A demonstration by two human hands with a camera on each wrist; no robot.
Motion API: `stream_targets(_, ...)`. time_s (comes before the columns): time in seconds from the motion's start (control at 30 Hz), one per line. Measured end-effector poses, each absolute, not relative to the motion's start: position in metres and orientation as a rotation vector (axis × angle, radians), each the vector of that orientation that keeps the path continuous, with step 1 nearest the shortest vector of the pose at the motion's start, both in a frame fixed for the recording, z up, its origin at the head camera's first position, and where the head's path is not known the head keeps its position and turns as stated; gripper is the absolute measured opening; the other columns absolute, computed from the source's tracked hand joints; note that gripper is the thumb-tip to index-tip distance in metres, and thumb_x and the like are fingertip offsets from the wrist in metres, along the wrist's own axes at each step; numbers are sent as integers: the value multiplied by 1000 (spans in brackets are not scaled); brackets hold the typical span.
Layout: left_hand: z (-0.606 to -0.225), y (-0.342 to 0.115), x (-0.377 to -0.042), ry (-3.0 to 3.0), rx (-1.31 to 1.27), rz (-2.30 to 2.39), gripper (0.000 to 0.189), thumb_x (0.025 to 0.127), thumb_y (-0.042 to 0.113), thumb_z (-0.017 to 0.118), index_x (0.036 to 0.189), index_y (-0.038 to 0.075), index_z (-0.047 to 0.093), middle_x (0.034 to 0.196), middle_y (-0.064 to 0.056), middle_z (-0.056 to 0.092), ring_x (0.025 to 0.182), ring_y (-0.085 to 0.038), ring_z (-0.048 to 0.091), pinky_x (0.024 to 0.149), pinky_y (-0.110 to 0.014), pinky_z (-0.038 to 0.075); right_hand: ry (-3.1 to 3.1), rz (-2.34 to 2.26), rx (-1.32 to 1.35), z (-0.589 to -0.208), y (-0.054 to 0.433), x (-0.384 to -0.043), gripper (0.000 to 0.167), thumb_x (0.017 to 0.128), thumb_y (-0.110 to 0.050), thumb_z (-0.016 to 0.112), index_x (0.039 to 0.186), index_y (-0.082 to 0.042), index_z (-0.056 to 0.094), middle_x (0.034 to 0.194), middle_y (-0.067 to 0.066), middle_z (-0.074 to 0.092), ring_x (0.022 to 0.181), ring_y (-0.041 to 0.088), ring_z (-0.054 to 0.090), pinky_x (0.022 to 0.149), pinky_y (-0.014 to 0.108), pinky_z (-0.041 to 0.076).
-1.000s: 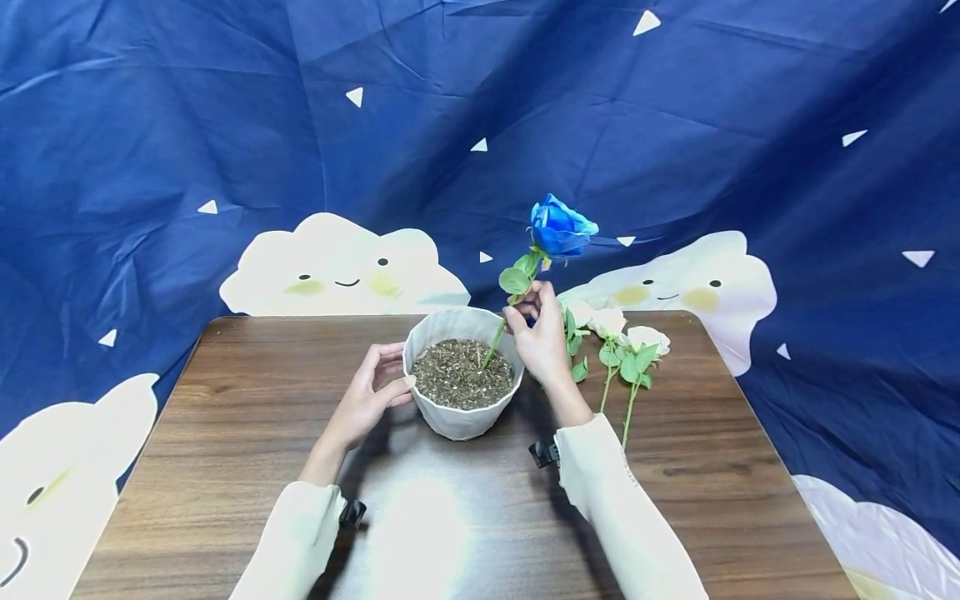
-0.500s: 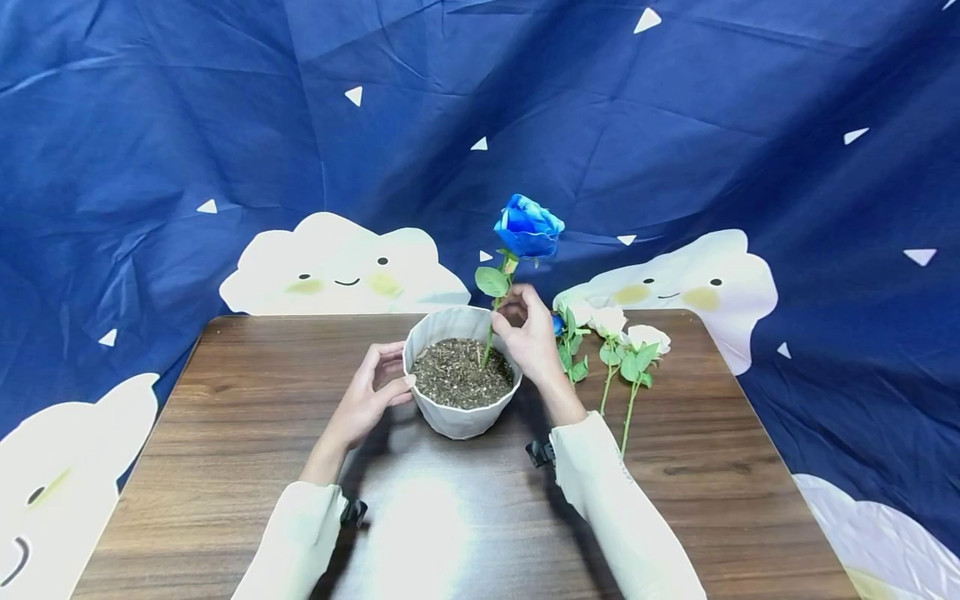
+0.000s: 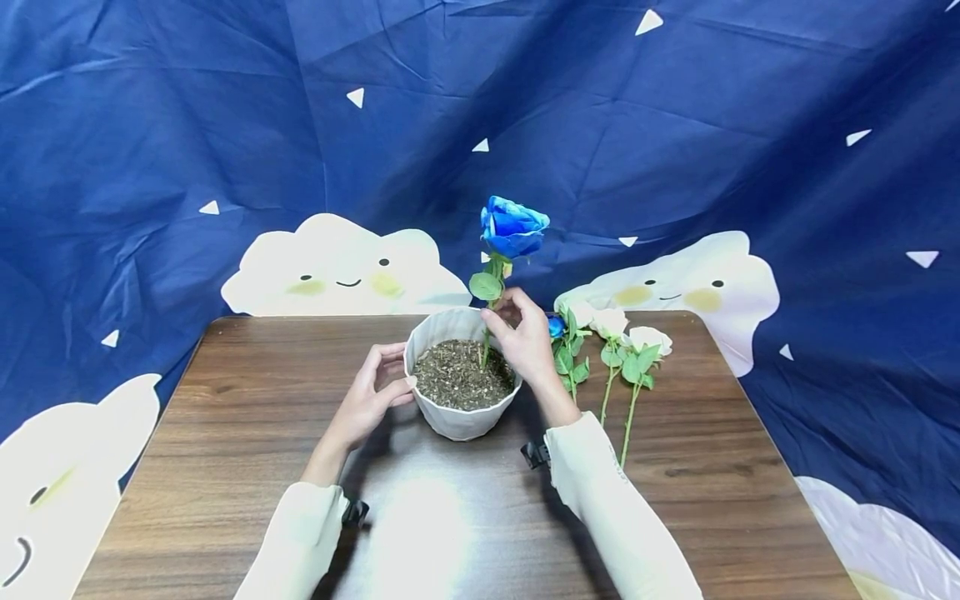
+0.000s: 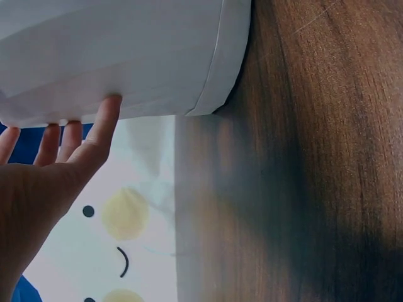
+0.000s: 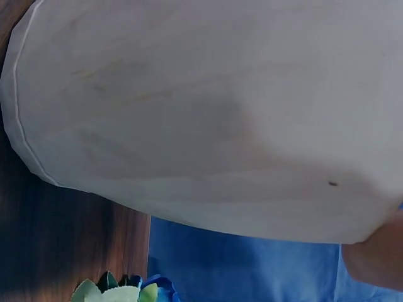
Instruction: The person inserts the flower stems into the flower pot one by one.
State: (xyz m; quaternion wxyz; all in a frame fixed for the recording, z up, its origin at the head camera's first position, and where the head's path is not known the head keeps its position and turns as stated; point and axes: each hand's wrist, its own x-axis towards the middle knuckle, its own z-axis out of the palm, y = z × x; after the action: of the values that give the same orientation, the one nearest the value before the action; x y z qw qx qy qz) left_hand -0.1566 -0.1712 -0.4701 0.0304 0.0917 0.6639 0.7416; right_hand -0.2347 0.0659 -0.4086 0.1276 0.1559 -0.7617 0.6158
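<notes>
A blue rose [image 3: 513, 227] stands nearly upright, its green stem entering the soil [image 3: 459, 379] at the right of a white faceted pot [image 3: 461, 423]. My right hand [image 3: 528, 337] pinches the stem between thumb and fingers, below a leaf and over the pot's right rim. At the pot's left side my left hand [image 3: 375, 385] rests its thumb and fingertips on the outer wall. In the left wrist view, those fingertips [image 4: 111, 108] touch the pot's side. The pot [image 5: 189, 126] fills most of the right wrist view, hiding the rose and nearly all of that hand.
White roses [image 3: 649, 340] lie on the wooden table [image 3: 720, 467] right of the pot, stems toward me. Beside them, partly behind my right hand, is another blue rose [image 3: 556, 326]. A dark blue cloth [image 3: 450, 100] with printed clouds hangs behind the table.
The held blue rose has swung left from a rightward lean to nearly upright, and my right hand has moved slightly left with it. My left hand and the pot have stayed put.
</notes>
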Motion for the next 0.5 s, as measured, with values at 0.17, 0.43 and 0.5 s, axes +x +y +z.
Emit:
stream_targets(0.17,-471,-171,-157,2054,280,2281,57,95,2,62,146,0,37,147,-28,40,131,-44,45,89,-40,58,-2253,1733,503,-409,66,-236,13,89,2,73,93,4,61,91,20,67,85,31,66,76,27,53)
stream_targets(0.43,-472,-171,-157,2050,278,2288,57,95,1,62,146,0,37,147,-27,41,131,-44,45,89,-39,58,-2423,1539,589,-407,68,-235,13,92,-4,72,91,-1,59,88,13,66,85,28,65,76,36,52)
stream_targets(0.5,-472,-171,-157,2050,271,2290,57,94,1,62,145,-1,37,147,-27,41,131,-44,45,88,-39,58,-2452,1488,613,-408,69,-235,14,92,-4,71,91,-2,58,87,13,66,85,28,64,75,38,52)
